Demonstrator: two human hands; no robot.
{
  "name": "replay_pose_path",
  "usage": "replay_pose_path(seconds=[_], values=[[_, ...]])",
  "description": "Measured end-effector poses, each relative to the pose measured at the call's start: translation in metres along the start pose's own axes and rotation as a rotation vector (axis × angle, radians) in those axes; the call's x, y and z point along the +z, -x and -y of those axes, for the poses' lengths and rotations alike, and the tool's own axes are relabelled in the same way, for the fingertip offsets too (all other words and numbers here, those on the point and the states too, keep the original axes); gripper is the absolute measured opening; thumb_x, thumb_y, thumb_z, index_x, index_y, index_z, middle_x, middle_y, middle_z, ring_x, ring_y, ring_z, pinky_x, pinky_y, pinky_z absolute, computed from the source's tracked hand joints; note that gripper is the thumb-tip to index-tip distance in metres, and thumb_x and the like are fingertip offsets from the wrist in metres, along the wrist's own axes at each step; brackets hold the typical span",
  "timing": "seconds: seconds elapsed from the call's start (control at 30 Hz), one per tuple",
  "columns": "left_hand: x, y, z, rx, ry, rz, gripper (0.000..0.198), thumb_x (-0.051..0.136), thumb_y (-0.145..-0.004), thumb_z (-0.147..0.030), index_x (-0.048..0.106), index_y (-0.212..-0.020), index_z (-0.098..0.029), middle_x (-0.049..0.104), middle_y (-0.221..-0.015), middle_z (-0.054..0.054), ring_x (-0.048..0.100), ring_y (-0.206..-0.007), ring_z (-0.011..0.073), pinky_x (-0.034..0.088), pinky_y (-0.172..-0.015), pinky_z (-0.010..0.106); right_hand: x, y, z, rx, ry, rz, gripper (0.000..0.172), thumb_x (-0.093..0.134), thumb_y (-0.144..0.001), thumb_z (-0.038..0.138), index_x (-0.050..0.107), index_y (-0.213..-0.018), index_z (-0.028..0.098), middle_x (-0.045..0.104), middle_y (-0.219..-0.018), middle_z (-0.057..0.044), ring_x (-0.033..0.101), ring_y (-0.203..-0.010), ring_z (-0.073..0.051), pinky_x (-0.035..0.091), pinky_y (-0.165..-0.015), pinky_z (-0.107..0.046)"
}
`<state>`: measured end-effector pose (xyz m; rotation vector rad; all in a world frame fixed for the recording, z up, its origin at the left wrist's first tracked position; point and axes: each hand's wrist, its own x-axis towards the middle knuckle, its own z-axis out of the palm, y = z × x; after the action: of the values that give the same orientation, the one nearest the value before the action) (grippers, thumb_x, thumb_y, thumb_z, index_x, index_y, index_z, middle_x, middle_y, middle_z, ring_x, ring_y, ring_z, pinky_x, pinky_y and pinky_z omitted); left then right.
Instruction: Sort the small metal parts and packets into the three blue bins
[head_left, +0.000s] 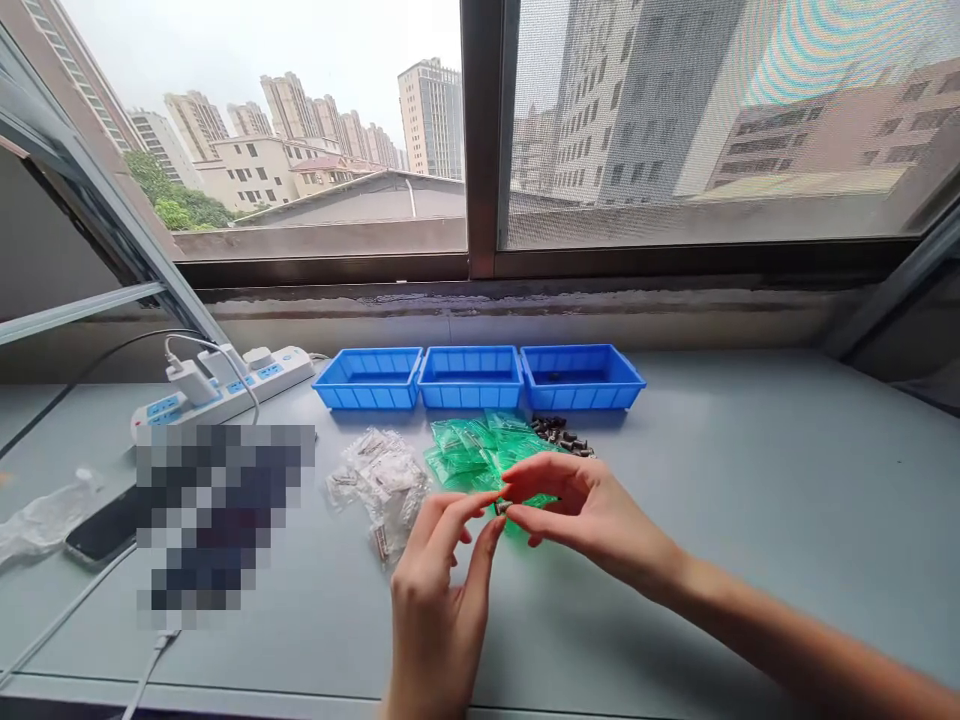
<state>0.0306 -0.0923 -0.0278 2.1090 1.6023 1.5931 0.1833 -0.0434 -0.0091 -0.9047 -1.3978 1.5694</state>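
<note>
My left hand (441, 585) and my right hand (589, 505) meet above the table. Between their pinched fingertips is a small metal screw (502, 508) with a threaded, shiny body. Both thumbs and forefingers touch it from either side. Just behind my hands lies a pile of green plastic bags (469, 447), partly covered by my right hand. Dark metal screws (564, 438) lie loose beyond my right fingers. To the left of the green bags, a heap of small clear packets (386, 475) holds little parts that I cannot make out.
Three blue bins stand in a row at the back: left (366, 395), middle (470, 395), right (585, 397). The right one has something dark inside. A white power strip (285, 375), cables, a black phone (105, 528) and a blurred patch occupy the left side.
</note>
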Motion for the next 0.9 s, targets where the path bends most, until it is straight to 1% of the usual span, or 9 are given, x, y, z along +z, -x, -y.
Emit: replay_pose_path(seconds=[0.1,0.2,0.3,0.37,0.53,0.67,0.73,0.83,0.9], values=[[0.000,0.001,0.001,-0.007,0.017,0.001,0.013,0.056,-0.090,-0.024,0.068,-0.091,-0.022,0.065,-0.078,0.001,0.058,-0.058,0.0096,0.048,-0.049,0.018,-0.001,0.000,-0.002,0.004,0.045,0.017,0.034,0.082,-0.063,0.040,0.075,-0.089,0.020,0.076,-0.087,-0.006,0.070,-0.075,-0.019,0.058,-0.054,-0.026],[0.000,0.003,0.004,0.003,0.027,0.023,0.016,0.053,-0.091,-0.020,0.067,-0.098,-0.022,0.066,-0.084,0.001,0.062,-0.067,0.0104,0.049,-0.054,0.019,-0.001,0.000,-0.006,0.014,0.091,0.069,0.031,0.076,-0.071,0.040,0.077,-0.094,0.020,0.076,-0.091,-0.007,0.069,-0.077,-0.019,0.057,-0.051,-0.023],[0.000,0.004,0.006,0.022,0.024,0.034,0.018,0.051,-0.092,-0.018,0.066,-0.101,-0.023,0.066,-0.086,0.001,0.064,-0.074,0.0115,0.050,-0.057,0.019,0.000,0.002,-0.007,0.012,0.125,0.102,0.027,0.072,-0.076,0.039,0.078,-0.094,0.020,0.075,-0.086,-0.007,0.068,-0.074,-0.017,0.055,-0.049,-0.021],[0.000,0.004,0.005,0.026,0.016,0.035,0.017,0.051,-0.092,-0.017,0.065,-0.101,-0.023,0.065,-0.088,0.001,0.064,-0.075,0.0108,0.050,-0.057,0.018,0.000,0.004,-0.006,0.006,0.161,0.092,0.026,0.073,-0.076,0.038,0.079,-0.093,0.020,0.075,-0.081,-0.006,0.067,-0.071,-0.016,0.054,-0.047,-0.020],[0.000,0.004,0.003,0.016,-0.043,0.018,0.010,0.057,-0.090,-0.022,0.063,-0.097,-0.022,0.062,-0.085,0.000,0.056,-0.062,0.0087,0.049,-0.056,0.018,0.000,0.005,-0.001,-0.039,0.230,0.039,0.023,0.070,-0.077,0.037,0.079,-0.087,0.019,0.073,-0.078,-0.006,0.065,-0.065,-0.015,0.053,-0.046,-0.020],[0.002,0.004,0.002,0.025,-0.078,0.013,0.010,0.055,-0.090,-0.025,0.064,-0.091,-0.021,0.061,-0.084,0.001,0.055,-0.060,0.0099,0.050,-0.056,0.021,0.002,0.004,-0.003,-0.067,0.209,0.006,0.019,0.070,-0.075,0.035,0.078,-0.081,0.018,0.073,-0.077,-0.005,0.064,-0.063,-0.014,0.054,-0.046,-0.020],[0.003,0.005,0.002,0.003,-0.076,0.019,0.012,0.054,-0.090,-0.027,0.064,-0.093,-0.021,0.061,-0.083,0.002,0.055,-0.059,0.0107,0.049,-0.053,0.022,0.000,0.001,-0.003,-0.062,0.178,-0.015,0.019,0.072,-0.072,0.036,0.077,-0.077,0.018,0.072,-0.074,-0.005,0.064,-0.061,-0.014,0.054,-0.045,-0.020],[0.004,0.006,0.002,-0.049,-0.071,0.034,0.015,0.055,-0.090,-0.029,0.061,-0.103,-0.022,0.062,-0.087,0.002,0.055,-0.059,0.0111,0.049,-0.051,0.022,-0.011,-0.008,-0.001,-0.081,0.124,-0.111,0.022,0.076,-0.066,0.038,0.076,-0.074,0.017,0.071,-0.070,-0.004,0.064,-0.058,-0.015,0.051,-0.040,-0.020],[0.004,0.007,0.002,-0.060,-0.060,0.026,0.015,0.055,-0.090,-0.028,0.059,-0.103,-0.023,0.061,-0.087,0.001,0.054,-0.060,0.0109,0.049,-0.052,0.021,-0.025,-0.018,0.001,-0.122,0.106,-0.232,0.025,0.078,-0.062,0.039,0.075,-0.075,0.018,0.071,-0.069,-0.004,0.065,-0.059,-0.016,0.050,-0.039,-0.020]])
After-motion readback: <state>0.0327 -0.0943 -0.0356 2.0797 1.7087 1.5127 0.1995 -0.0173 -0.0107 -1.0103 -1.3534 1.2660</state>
